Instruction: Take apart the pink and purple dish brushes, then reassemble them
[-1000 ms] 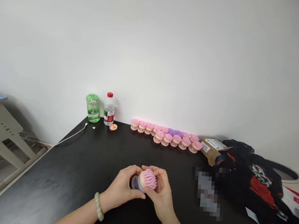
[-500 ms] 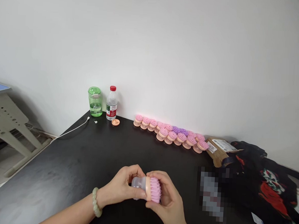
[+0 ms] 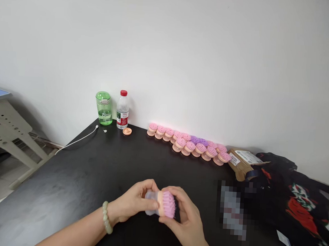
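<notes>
Both hands hold one scrub brush (image 3: 168, 204) sideways over the near part of the black table (image 3: 94, 178). It has pink soft bristles, a peach ring and a clear, cup-like body. My left hand (image 3: 136, 201), with a bead bracelet at its wrist, is closed round the clear body, thumb on top. My right hand (image 3: 185, 217) grips the peach ring from the bristle side, with thumb and fingers on opposite edges. Along the wall stand several similar brushes (image 3: 189, 148) in two rows, mostly pink with a couple of purple ones (image 3: 199, 140).
At the back left are a green bottle (image 3: 104, 110), a water bottle (image 3: 123, 111) with a red cap, and a peach disc (image 3: 127, 131). A white cable (image 3: 78, 140) crosses the left edge. To the right lie a cardboard box (image 3: 241, 163) and a black patterned bag (image 3: 293, 197).
The brush and both hands have shifted very slightly left, with the grip unchanged. The view has tilted a little, and the things on the table have stayed in place.
</notes>
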### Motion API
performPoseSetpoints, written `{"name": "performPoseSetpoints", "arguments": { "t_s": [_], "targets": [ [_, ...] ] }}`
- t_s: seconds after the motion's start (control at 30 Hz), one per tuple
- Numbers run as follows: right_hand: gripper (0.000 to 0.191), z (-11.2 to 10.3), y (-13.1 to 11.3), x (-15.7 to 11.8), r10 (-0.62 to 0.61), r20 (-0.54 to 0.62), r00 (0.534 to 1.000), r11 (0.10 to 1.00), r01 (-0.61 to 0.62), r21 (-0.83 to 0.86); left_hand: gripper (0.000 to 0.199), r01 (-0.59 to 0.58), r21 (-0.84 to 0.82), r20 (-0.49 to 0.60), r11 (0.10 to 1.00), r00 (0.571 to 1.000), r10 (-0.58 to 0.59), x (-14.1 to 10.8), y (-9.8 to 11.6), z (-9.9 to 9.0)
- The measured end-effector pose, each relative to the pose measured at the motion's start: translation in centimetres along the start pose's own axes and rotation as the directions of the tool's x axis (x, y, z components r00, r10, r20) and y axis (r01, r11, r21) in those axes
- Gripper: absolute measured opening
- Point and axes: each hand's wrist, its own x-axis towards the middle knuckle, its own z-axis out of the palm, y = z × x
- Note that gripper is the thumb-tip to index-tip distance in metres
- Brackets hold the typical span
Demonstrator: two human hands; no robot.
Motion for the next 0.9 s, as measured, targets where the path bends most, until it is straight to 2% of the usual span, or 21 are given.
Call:
{"name": "performPoseSetpoints", "arguments": {
  "t_s": [0.1, 0.23, 0.3, 0.37, 0.47, 0.53, 0.6, 0.73, 0.8, 0.9],
  "targets": [
    [0.054, 0.4, 1.1, -0.5, 0.074, -0.101, 0.992, 0.994, -0.082, -0.076, 0.046, -0.138, 0.091, -0.033, 0.986, 0.989, 0.142, 0.1, -0.2, 0.0],
    [0.054, 0.9, 1.4, -0.7, 0.086, -0.143, 0.986, 0.996, -0.089, -0.012, 0.051, -0.225, 0.01, -0.019, 0.974, 0.974, 0.225, 0.0, 0.0, -0.1],
    [0.053, 1.0, 1.2, -0.6, 0.076, -0.161, 0.984, 0.996, -0.069, 0.053, 0.056, -0.207, -0.03, -0.038, 0.978, 0.978, 0.205, -0.1, 0.1, -0.1],
    [0.052, 1.0, 1.0, -0.5, 0.071, -0.171, 0.983, 0.994, -0.054, 0.1, 0.059, -0.138, -0.062, -0.067, 0.989, 0.989, 0.134, -0.2, 0.1, -0.1],
    [0.051, 0.9, 0.8, -0.5, 0.071, -0.18, 0.981, 0.992, -0.05, 0.117, 0.054, -0.04, -0.095, -0.054, 0.995, 0.998, 0.035, -0.1, 0.1, -0.1],
    [0.051, 0.8, 0.9, -0.5, 0.076, -0.193, 0.978, 0.992, -0.053, 0.119, 0.043, -0.046, -0.09, -0.039, 0.995, 0.998, 0.043, 0.0, 0.2, -0.2],
    [0.054, 0.8, 1.1, -0.7, 0.092, -0.215, 0.972, 0.99, -0.067, 0.12, 0.038, -0.117, -0.069, -0.02, 0.991, 0.993, 0.116, 0.1, 0.4, -0.4],
    [0.058, 0.9, 1.6, -1.1, 0.145, -0.258, 0.955, 0.985, -0.115, 0.128, 0.061, -0.243, -0.069, 0.001, 0.967, 0.97, 0.244, 0.2, 0.9, -0.8],
    [0.059, 0.9, 1.6, -1.2, 0.152, -0.258, 0.954, 0.984, -0.121, 0.132, 0.063, -0.192, -0.082, -0.033, 0.978, 0.981, 0.19, 0.1, 0.9, -0.8],
    [0.058, 0.9, 1.5, -1.2, 0.149, -0.248, 0.957, 0.984, -0.118, 0.137, 0.047, -0.074, -0.055, -0.056, 0.996, 0.996, 0.071, 0.1, 0.7, -0.8]
  ]
}}
